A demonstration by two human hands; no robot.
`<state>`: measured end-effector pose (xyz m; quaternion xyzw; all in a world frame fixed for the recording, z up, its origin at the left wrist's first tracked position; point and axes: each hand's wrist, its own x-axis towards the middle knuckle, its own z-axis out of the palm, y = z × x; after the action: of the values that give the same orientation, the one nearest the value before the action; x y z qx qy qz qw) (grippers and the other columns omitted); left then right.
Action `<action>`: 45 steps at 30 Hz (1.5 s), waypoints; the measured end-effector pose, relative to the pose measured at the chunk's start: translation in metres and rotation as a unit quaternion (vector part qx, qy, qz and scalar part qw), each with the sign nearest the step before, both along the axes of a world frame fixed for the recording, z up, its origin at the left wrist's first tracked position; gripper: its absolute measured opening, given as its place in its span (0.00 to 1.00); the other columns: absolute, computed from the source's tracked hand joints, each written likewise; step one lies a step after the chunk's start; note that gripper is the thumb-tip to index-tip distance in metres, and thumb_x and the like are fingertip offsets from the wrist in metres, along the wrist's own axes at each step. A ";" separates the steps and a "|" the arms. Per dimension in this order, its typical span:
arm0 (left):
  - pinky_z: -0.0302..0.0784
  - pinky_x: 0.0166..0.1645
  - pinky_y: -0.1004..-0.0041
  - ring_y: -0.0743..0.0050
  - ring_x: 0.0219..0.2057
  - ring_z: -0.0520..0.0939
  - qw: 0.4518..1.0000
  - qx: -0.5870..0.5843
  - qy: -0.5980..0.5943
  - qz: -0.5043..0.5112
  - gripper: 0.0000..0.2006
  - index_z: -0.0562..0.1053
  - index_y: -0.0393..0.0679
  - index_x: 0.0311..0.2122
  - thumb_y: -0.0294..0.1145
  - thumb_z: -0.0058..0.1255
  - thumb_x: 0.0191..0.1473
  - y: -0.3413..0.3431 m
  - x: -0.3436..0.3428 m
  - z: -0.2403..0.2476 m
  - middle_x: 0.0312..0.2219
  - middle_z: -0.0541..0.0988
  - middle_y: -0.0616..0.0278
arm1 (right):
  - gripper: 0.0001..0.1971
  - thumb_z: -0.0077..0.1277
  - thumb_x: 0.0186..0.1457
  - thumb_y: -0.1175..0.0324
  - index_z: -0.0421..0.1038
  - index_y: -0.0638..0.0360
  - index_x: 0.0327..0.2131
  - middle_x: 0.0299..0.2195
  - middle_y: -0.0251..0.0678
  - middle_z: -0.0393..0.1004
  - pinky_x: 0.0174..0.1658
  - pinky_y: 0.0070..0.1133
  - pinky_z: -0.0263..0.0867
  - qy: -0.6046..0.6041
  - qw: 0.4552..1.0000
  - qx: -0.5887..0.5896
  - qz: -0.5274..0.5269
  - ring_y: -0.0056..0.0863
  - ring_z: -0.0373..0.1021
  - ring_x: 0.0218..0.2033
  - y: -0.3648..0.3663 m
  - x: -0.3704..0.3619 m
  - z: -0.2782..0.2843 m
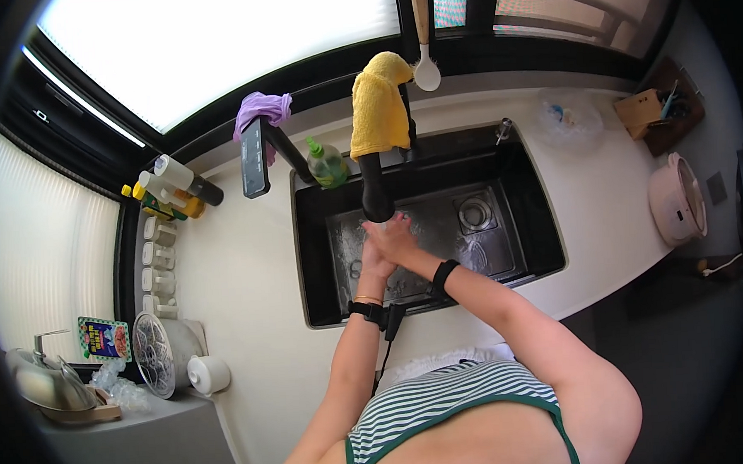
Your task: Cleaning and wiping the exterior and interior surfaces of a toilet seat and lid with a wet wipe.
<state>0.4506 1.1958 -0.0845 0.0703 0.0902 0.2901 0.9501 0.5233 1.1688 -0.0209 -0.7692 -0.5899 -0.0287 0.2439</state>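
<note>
On the left, we see four little jars point(160, 280) in a row by the window, maybe so they are easy to grab and out of the way. The bottles point(189, 190) stand close together past them, perhaps to save room. A purple cloth point(263, 112) hangs on top of a dark stand point(255, 158), maybe to dry. The green bottle point(327, 163) is just beside the sink point(310, 259), which seems a handy spot for wet hands.

The left hand point(373, 259) and the right hand point(401, 239) touch each other over the sink, right under the end of the black tap point(375, 190). The right hand lies across the left one. We see nothing held in them, but many fingers are hidden, so we cannot tell how far open they are. Being there, any drips should fall in the sink. A yellow cloth point(379, 115) covers the top of the tap, and a white spoon point(427, 72) hangs behind it.

The tabletop point(240, 254) is pale and smooth, and it goes around the sink. The sink floor looks wet. Bright windows point(214, 48) are at the left and back. On the right, we see a pink pot point(677, 199) near a gray wall point(707, 143).
</note>
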 end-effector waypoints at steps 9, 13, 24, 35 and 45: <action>0.67 0.54 0.58 0.62 0.52 0.69 0.948 0.074 0.310 -0.014 0.25 0.61 0.44 0.54 0.52 0.28 0.62 -0.005 -0.006 0.038 0.50 0.67 0.57 | 0.13 0.41 0.53 0.63 0.68 0.63 0.35 0.33 0.50 0.73 0.43 0.38 0.63 0.358 0.927 -0.069 0.086 0.50 0.68 0.39 -0.002 0.063 -0.015; 0.72 0.47 0.62 0.62 0.47 0.72 0.908 0.064 0.409 -0.070 0.27 0.64 0.45 0.52 0.57 0.35 0.58 -0.007 -0.007 0.049 0.45 0.69 0.56 | 0.12 0.42 0.52 0.65 0.69 0.63 0.33 0.32 0.50 0.73 0.42 0.37 0.63 0.274 0.945 -0.121 0.128 0.49 0.68 0.39 -0.013 0.067 0.002; 0.67 0.45 0.69 0.75 0.39 0.73 0.882 0.163 0.438 0.051 0.20 0.68 0.51 0.46 0.54 0.41 0.57 -0.003 -0.014 0.034 0.38 0.74 0.69 | 0.15 0.41 0.57 0.59 0.66 0.54 0.44 0.38 0.36 0.71 0.42 0.24 0.66 0.676 0.736 -0.002 0.016 0.27 0.69 0.37 -0.018 0.052 -0.028; 0.61 0.56 0.57 0.61 0.52 0.67 0.989 -0.102 0.105 0.024 0.22 0.65 0.46 0.51 0.51 0.36 0.59 0.019 -0.017 0.006 0.48 0.71 0.59 | 0.16 0.41 0.56 0.56 0.69 0.56 0.40 0.37 0.53 0.71 0.37 0.43 0.66 0.266 0.950 -0.152 0.056 0.56 0.68 0.37 -0.011 0.010 0.030; 0.55 0.62 0.57 0.51 0.59 0.59 1.000 0.001 0.020 0.023 0.31 0.57 0.38 0.57 0.55 0.29 0.60 -0.006 0.008 0.034 0.58 0.59 0.50 | 0.15 0.46 0.52 0.56 0.72 0.56 0.36 0.32 0.55 0.72 0.37 0.45 0.66 -0.082 0.972 0.111 -0.190 0.55 0.69 0.38 0.007 -0.008 -0.032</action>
<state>0.4585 1.1894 -0.0500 0.0753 0.1105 0.3105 0.9411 0.5157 1.1759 -0.0534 -0.8303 -0.4442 -0.2027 0.2687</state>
